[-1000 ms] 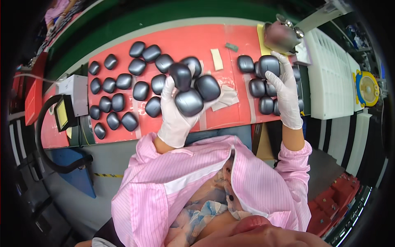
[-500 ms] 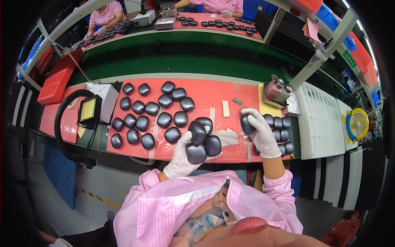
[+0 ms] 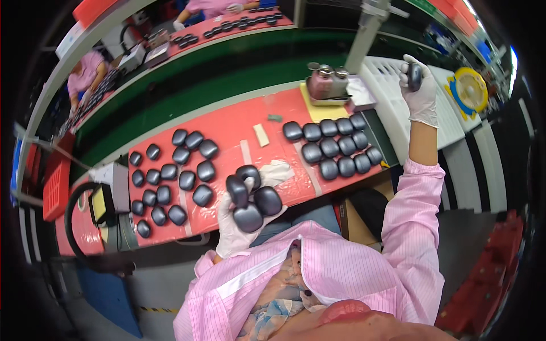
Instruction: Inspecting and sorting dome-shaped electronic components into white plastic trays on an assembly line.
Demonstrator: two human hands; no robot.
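My left hand, in a white glove, holds several dark grey, rounded, pillow-shaped cases that look like earbud cases. They are bunched above the near edge of the red mat. Raised at the far right, my gloved right hand grips a single case between thumb and fingers, by the white slotted tray. Loose cases are spread over the mat's left part. At its right end, more cases sit close together in rows.
Metal-topped bottles stand in a holder on a yellow sheet. A cloth and a pale strip lie on the mat. A black hose curves at the left, and a yellow-blue fan stands far right. Co-workers sit across the bench.
The view has turned toward the right. My right hand has lifted a case off the right-hand group and carried it up and rightward to the tray. My left hand keeps its cases.
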